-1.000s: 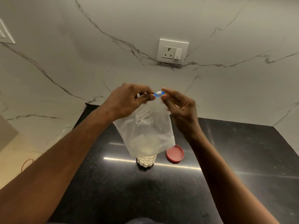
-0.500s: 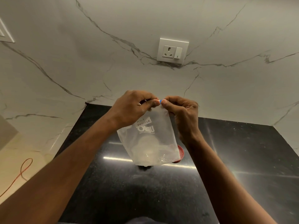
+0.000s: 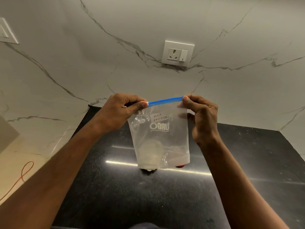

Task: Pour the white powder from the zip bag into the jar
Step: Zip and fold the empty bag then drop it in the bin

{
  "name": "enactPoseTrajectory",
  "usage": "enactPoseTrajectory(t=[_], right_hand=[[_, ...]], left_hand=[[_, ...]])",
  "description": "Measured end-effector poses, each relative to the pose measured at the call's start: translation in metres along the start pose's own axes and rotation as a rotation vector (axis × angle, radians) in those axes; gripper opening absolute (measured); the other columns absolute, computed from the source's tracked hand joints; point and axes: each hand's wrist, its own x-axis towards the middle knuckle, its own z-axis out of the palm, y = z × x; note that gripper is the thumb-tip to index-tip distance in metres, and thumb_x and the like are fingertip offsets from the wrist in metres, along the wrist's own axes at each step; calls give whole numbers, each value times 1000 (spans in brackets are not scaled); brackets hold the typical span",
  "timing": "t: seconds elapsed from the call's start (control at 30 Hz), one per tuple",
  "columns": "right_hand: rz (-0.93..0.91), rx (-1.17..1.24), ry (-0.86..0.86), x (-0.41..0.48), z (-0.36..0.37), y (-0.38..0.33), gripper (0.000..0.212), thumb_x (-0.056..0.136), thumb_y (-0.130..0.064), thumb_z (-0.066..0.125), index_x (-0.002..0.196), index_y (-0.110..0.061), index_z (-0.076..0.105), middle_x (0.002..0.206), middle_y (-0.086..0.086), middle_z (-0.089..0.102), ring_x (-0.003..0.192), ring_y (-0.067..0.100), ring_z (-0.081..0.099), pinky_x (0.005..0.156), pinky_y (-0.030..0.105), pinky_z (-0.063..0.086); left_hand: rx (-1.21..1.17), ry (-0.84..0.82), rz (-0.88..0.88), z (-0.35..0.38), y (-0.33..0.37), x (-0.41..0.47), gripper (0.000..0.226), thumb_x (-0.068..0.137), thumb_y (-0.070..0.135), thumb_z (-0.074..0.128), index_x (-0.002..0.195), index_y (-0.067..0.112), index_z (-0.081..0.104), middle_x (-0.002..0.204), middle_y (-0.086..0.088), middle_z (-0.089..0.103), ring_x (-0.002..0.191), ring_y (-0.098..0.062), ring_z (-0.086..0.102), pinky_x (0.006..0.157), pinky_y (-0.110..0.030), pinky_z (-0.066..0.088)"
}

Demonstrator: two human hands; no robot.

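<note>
A clear zip bag (image 3: 162, 138) with a blue zip strip and a label reading "MILK POWDER" hangs upright above the black counter. White powder sits in its lower left corner. My left hand (image 3: 122, 111) pinches the left end of the zip strip and my right hand (image 3: 200, 114) pinches the right end, so the strip is stretched flat between them. The jar (image 3: 148, 170) stands on the counter behind the bag; only a sliver of its base shows below the bag. A bit of the red lid (image 3: 180, 166) peeks out under the bag's right corner.
The black counter (image 3: 165, 195) runs up to a white marble wall with a socket and switch plate (image 3: 177, 53). An orange cable (image 3: 24, 172) lies on the pale surface at the left. A light-switch panel (image 3: 6, 31) is at the far left.
My hands have moved apart along the top of the bag, from pinching together at the middle to holding the two ends of the blue strip. The bag now hides nearly all of the jar.
</note>
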Motion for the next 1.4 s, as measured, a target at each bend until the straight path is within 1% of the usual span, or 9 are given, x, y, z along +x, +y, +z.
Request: enactPoseTrajectory(t=[0.27, 0.43, 0.53, 0.67, 0.73, 0.93, 1.17, 1.3, 1.4], right_hand=[[13, 72, -31, 3, 1, 0, 14, 93, -11, 73, 82, -16, 80, 76, 7, 74, 76, 19, 74, 59, 35, 61], [155, 209, -16, 8, 7, 10, 7, 94, -17, 74, 91, -15, 80, 81, 5, 76, 78, 18, 76, 61, 36, 62], [244, 283, -37, 9, 9, 22, 20, 99, -21, 72, 112, -7, 73, 98, 16, 76, 90, 31, 74, 76, 47, 64], [356, 100, -428, -6, -13, 42, 62, 92, -37, 79, 139, -4, 55, 132, 22, 69, 121, 42, 68, 95, 65, 57], [368, -122, -582, -18, -24, 54, 46, 91, -27, 80, 133, -13, 66, 128, 16, 74, 114, 38, 73, 89, 60, 62], [351, -67, -470, -23, -28, 62, 22, 99, -8, 67, 119, -3, 75, 122, 20, 75, 107, 37, 74, 91, 51, 61], [297, -106, -354, -26, -24, 62, 25, 103, -4, 61, 123, -12, 73, 122, 10, 78, 112, 35, 74, 85, 51, 65], [428, -83, -469, -30, -23, 61, 45, 91, -22, 78, 134, -23, 65, 128, 8, 75, 115, 32, 73, 92, 53, 62], [436, -95, -558, -36, -24, 63, 56, 86, 1, 79, 137, -14, 62, 127, 12, 74, 118, 31, 72, 95, 45, 62]], left_hand=[[-70, 66, -17, -8, -5, -5, 30, 89, 47, 67, 113, 30, 77, 98, 11, 78, 95, -10, 74, 83, -24, 64], [-724, -24, -388, 16, -13, -20, 95, 68, 63, 86, 149, 27, 51, 127, -6, 76, 114, -20, 76, 92, -40, 64], [-917, 34, -457, 40, -19, -32, 74, 82, 41, 83, 146, 16, 56, 129, -15, 76, 112, -29, 77, 81, -39, 67], [-940, 215, -482, 51, -24, -39, 60, 79, 26, 85, 134, 10, 64, 116, -16, 81, 106, -35, 79, 75, -41, 68], [-940, 259, -462, 44, -25, -39, 57, 79, 29, 84, 129, 10, 66, 114, -15, 81, 105, -36, 79, 72, -41, 68], [-908, -65, -563, 48, -22, -55, 56, 84, 42, 79, 132, 17, 68, 122, -12, 79, 109, -32, 78, 82, -45, 67], [-603, 279, -372, 64, -32, -60, 19, 98, 21, 73, 115, 29, 73, 107, 11, 83, 98, -13, 80, 72, -25, 65], [-588, 283, -307, 65, -33, -64, 22, 99, 25, 71, 120, 32, 70, 111, 13, 81, 100, -14, 80, 70, -22, 64], [-816, 93, -425, 57, -39, -69, 58, 82, 41, 86, 133, 29, 61, 123, 2, 79, 110, -25, 78, 78, -35, 66]])
